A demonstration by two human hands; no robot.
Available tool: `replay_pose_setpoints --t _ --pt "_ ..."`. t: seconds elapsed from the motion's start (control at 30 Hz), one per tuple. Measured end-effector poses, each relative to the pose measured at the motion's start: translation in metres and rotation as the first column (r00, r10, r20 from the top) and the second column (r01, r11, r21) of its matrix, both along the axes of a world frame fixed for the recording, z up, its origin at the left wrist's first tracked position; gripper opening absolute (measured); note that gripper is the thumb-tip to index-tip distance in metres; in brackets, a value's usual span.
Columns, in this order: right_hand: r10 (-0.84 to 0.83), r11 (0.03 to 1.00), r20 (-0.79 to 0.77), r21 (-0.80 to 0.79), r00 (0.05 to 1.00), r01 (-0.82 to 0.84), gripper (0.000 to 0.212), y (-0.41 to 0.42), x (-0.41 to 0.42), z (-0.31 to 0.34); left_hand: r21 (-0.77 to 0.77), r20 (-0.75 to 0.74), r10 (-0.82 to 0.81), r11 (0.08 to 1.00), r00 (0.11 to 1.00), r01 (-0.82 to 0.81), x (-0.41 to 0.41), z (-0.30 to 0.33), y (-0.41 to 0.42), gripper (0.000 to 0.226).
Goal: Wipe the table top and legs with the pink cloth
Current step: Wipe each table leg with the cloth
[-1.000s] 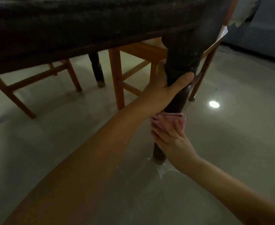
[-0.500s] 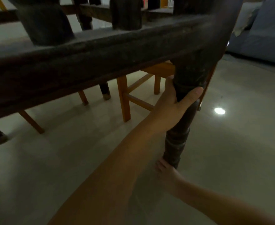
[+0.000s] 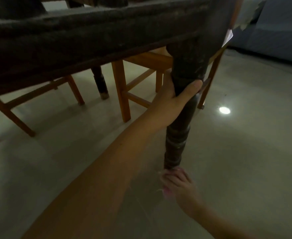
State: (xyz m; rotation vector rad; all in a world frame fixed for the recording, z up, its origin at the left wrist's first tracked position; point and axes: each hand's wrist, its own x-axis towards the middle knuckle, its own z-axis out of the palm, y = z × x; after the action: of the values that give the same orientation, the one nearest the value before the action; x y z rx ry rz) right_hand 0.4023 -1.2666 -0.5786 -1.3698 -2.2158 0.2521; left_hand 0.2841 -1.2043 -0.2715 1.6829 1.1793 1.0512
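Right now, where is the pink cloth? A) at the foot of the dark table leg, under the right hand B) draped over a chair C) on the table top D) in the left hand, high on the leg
A: the pink cloth shows under the right hand at the bottom of the dark table leg, while the left hand grips the leg higher up.

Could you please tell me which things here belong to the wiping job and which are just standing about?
Job: table leg; pink cloth; left hand gripping the leg; right hand holding the cloth.
Standing about: wooden chairs; sofa; floor.
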Motion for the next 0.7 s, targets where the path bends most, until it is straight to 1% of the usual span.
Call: replay_pose_setpoints --t 0.03,0.07,0.1,0.13,0.17,0.2,0.23,0.3,0.33,0.37,0.43,0.47,0.5,0.53,0.57,0.63,0.67,0.7 --pt "-0.133 0.991 -0.21 -0.022 0.969 0.131 0.037 -0.009 0.007 0.004 -0.001 0.01 -0.004 1.0 1.0 0.004 0.0 0.0 0.0 0.058" --pt "-0.321 0.946 -0.429 -0.194 0.844 0.261 0.038 -0.015 0.006 0.01 -0.002 0.02 -0.006 1.0 1.0 0.006 0.0 -0.001 -0.001 0.058" --pt "-0.477 0.875 -0.561 -0.379 0.676 0.302 0.035 -0.013 0.004 0.011 0.002 0.028 -0.001 1.0 1.0 0.001 0.0 -0.002 0.0 0.058" --pt "-0.665 0.736 -0.658 -0.657 0.355 0.161 0.03 -0.006 -0.005 0.02 0.006 0.03 0.005 1.0 1.0 -0.005 0.0 -0.003 0.001 0.059" --pt "-0.786 0.614 -0.614 -0.789 0.065 -0.027 0.029 0.004 -0.015 0.023 0.011 0.031 0.01 1.0 0.999 -0.01 0.0 -0.004 0.001 0.06" --pt "-0.833 0.553 -0.546 -0.818 -0.09 -0.155 0.036 0.013 -0.028 0.028 0.017 0.033 0.01 1.0 0.999 -0.011 0.0 -0.004 0.001 0.06" --pt "-0.834 0.552 -0.534 -0.816 -0.14 -0.17 0.043 0.023 -0.039 0.035 0.023 0.034 0.008 1.0 0.999 -0.009 0.0 -0.003 0.0 0.06" --pt "-0.822 0.563 -0.544 -0.82 -0.166 -0.102 0.062 0.033 -0.058 0.059 0.019 0.032 0.009 1.0 0.999 -0.01 -0.001 -0.003 0.001 0.059" --pt "-0.805 0.589 -0.574 -0.804 -0.153 -0.085 0.071 0.033 -0.063 0.072 0.012 0.032 0.007 1.0 0.999 -0.007 -0.001 -0.004 0.001 0.059" --pt "-0.776 0.624 -0.616 -0.781 -0.137 -0.024 0.078 0.035 -0.068 0.081 0.005 0.034 0.003 1.0 0.999 -0.003 -0.001 -0.004 0.001 0.059" --pt "-0.662 0.743 -0.749 -0.66 -0.025 0.115 0.086 0.032 -0.071 0.095 0.014 0.033 -0.004 1.0 0.999 0.003 -0.001 -0.004 0.0 0.058" --pt "-0.597 0.795 -0.801 -0.586 0.032 0.156 0.087 0.028 -0.073 0.106 0.024 0.029 -0.001 1.0 1.0 0.001 -0.001 -0.004 0.0 0.058" --pt "-0.521 0.844 -0.851 -0.503 0.067 0.185 0.085 0.024 -0.075 0.112 0.031 0.027 0.003 1.0 1.0 -0.003 -0.001 -0.004 0.0 0.058" --pt "-0.472 0.871 -0.876 -0.446 0.099 0.207 0.082 0.02 -0.076 0.115 0.028 0.025 0.005 1.0 1.0 -0.006 -0.001 -0.004 0.001 0.059" --pt "-0.453 0.88 -0.878 -0.413 0.156 0.234 0.076 0.016 -0.077 0.115 0.018 0.024 0.007 1.0 1.0 -0.007 0.0 -0.003 0.0 0.06" --pt "-0.527 0.843 -0.81 -0.457 0.258 0.284 0.069 0.009 -0.075 0.104 0.0 0.022 0.014 1.0 1.0 -0.014 0.0 -0.003 0.0 0.062" --pt "-0.587 0.806 -0.764 -0.518 0.27 0.288 0.069 0.008 -0.071 0.097 -0.003 0.022 0.014 1.0 1.0 -0.014 0.0 -0.003 0.0 0.063" --pt "-0.622 0.78 -0.742 -0.565 0.248 0.269 0.07 0.009 -0.068 0.096 -0.004 0.021 0.012 1.0 1.0 -0.012 0.0 -0.003 -0.001 0.063"
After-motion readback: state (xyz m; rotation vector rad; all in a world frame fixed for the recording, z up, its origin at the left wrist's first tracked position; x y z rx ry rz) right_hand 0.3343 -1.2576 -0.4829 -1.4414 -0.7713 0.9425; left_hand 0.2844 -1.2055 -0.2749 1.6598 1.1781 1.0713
